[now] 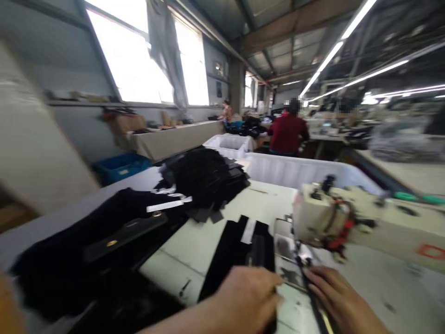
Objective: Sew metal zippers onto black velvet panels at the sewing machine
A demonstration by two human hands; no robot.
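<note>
Head view: the left hand (248, 297), fingers curled, lies over the near end of a black fabric panel (224, 260) bearing a white label (248, 231), toward the near edge of the counter (184, 264); whether it grips the panel cannot be told. The right hand (339, 297) has its fingertips at a narrow black strip (314, 301), which runs from beside the sewing machine (320, 218) toward the same edge; its grip is likewise unclear. Stacked black fabric pieces (205, 176) lie near the counter's far left corner.
</note>
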